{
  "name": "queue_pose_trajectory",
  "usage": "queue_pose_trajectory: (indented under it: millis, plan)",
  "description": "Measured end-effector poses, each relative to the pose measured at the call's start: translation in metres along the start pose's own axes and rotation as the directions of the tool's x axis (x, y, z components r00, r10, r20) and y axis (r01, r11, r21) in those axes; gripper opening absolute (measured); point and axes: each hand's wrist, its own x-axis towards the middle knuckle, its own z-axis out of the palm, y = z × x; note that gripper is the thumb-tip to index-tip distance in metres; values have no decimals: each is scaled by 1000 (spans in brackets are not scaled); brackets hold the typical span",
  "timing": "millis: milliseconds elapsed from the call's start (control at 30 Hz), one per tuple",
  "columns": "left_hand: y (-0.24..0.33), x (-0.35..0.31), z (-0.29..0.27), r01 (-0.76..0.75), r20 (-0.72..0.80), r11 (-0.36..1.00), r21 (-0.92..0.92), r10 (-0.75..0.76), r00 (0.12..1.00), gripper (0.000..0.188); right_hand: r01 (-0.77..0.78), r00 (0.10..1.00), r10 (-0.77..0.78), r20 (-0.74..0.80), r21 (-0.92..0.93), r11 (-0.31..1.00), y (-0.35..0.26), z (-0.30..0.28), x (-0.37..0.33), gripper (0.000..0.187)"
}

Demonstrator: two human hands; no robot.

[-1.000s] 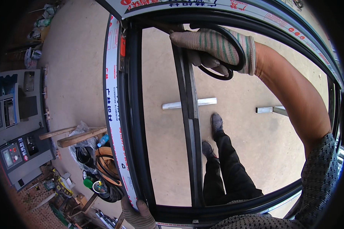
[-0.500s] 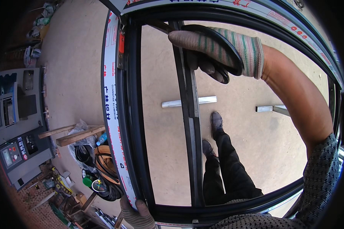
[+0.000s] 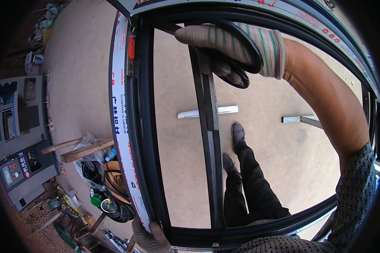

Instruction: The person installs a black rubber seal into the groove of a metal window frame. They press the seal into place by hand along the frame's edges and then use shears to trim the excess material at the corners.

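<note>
A black aluminium window frame (image 3: 152, 139), partly covered in printed white film, lies across the view. Near its far left corner, my right hand (image 3: 223, 40) in a striped knit glove is closed around black-handled scissors (image 3: 255, 57). Their blades point left along the inner groove of the far rail, and the tips are hard to make out there. At the near left corner, my gloved left hand (image 3: 151, 238) wraps around the frame's edge, thumb on top. A dark supporting bar (image 3: 209, 114) runs beneath the opening, passing under my right hand.
Metal bars (image 3: 207, 112) show below through the opening, along with my legs and shoes. Left of the frame are wooden beams (image 3: 86, 150), coiled black hose (image 3: 124, 212) and a bottle. A grey machine (image 3: 23, 139) stands at the far left.
My right hand has shifted slightly left and farther away with the scissors, closer to the far rail. My left hand stays on the near left corner.
</note>
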Motion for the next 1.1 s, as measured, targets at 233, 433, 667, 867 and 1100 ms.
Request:
queue_pose_trajectory:
  millis: [233,433,667,867,1100]
  plan:
    - [5,3,0,-5,28,1000,2,5,1000,48,-161,976,97,193,352,922,4,5,5,56]
    - [10,6,3,-22,25,1000,7,22,999,50,-253,967,256,-3,-139,957,-26,12,-1,53]
    - [-2,-1,-1,-22,-35,997,75,25,999,51,-177,982,186,30,-192,965,-8,9,-2,60]
    - [-7,-2,2,-15,-39,999,31,17,999,51,-129,992,125,-31,-201,971,-12,5,-19,53]
    - [0,0,1,-8,-24,999,32,9,1000,49,-108,992,81,-100,-311,944,-27,4,-18,49]
